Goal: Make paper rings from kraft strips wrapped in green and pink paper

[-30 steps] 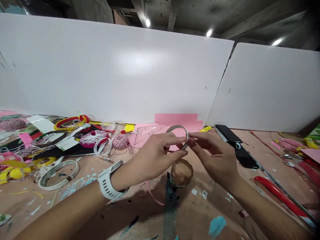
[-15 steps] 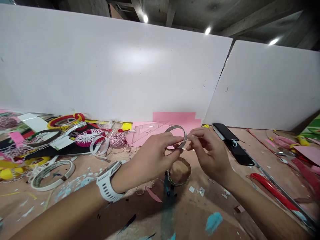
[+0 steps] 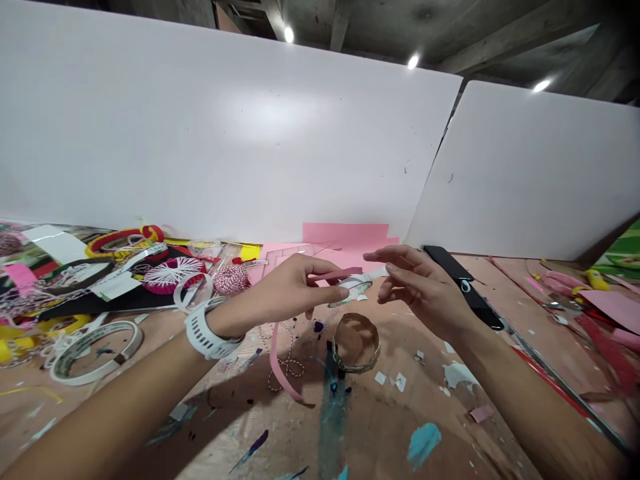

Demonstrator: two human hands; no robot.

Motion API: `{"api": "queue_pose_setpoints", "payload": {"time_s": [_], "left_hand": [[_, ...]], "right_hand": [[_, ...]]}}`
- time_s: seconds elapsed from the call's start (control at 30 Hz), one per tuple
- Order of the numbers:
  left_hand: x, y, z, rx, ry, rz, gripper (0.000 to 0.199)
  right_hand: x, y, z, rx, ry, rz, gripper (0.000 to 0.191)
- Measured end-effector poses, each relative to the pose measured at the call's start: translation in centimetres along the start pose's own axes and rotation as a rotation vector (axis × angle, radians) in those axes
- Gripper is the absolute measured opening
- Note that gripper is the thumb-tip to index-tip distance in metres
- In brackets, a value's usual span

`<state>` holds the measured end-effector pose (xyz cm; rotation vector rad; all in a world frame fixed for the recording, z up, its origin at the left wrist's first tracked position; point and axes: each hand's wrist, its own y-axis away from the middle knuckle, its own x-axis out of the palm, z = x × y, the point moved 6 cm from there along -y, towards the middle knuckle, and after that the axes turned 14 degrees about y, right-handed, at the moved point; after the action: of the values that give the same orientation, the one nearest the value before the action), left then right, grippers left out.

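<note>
My left hand (image 3: 295, 283) is closed on a narrow paper ring (image 3: 356, 288), pale with green print and tilted between the hands. A long pink paper strip (image 3: 280, 367) passes by the same fingers, one end against the ring, the other trailing down to the table. My right hand (image 3: 415, 283) has its thumb at the end of a short white strip (image 3: 377, 273) by the ring's right side; its forefinger stretches above, and the exact grip is partly hidden. Below the hands, a brown ring with a patterned edge (image 3: 336, 357) lies on the table.
Left are a white tape-roll ring (image 3: 75, 380), a ball of red-and-white string (image 3: 230, 279) and a magenta yarn-wound ring (image 3: 173, 275). Two phones (image 3: 447, 264) lie right, near a long metal ruler (image 3: 540, 373). White panels (image 3: 280, 153) stand behind. Paper scraps (image 3: 400, 381) dot the paint-stained table.
The ring has tilted flatter between my hands. The pink strip has come up from the table into my left hand. My right hand's fingers have spread somewhat.
</note>
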<state>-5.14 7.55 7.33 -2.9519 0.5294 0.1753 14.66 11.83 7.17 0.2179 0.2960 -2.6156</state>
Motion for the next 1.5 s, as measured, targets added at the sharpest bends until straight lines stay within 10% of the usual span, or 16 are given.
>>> {"api": "queue_pose_setpoints", "payload": {"time_s": [0.33,0.6,1.0,1.17,1.5], "left_hand": [[-1.2,-0.6,1.6,-0.099,0.381,0.057,0.027],[-1.5,-0.5,1.5,-0.139,0.525,-0.02,0.017],[-0.3,-1.6,2.8,-0.02,0.163,0.075,0.038],[0.2,-1.8,3.6,-0.023,0.157,0.092,0.042],[-2.3,-1.9,3.4,0.05,0.328,-0.207,0.059]], "right_hand": [[0.3,0.1,0.1,-0.016,-0.364,0.117,0.019],[-0.4,0.0,0.0,-0.176,0.004,-0.011,0.042],[1.0,1.9,2.6,-0.394,0.21,-0.244,0.054],[1.0,2.3,3.2,-0.371,0.33,-0.254,0.012],[1.0,3.4,4.4,-0.436,0.403,-0.164,0.022]]}}
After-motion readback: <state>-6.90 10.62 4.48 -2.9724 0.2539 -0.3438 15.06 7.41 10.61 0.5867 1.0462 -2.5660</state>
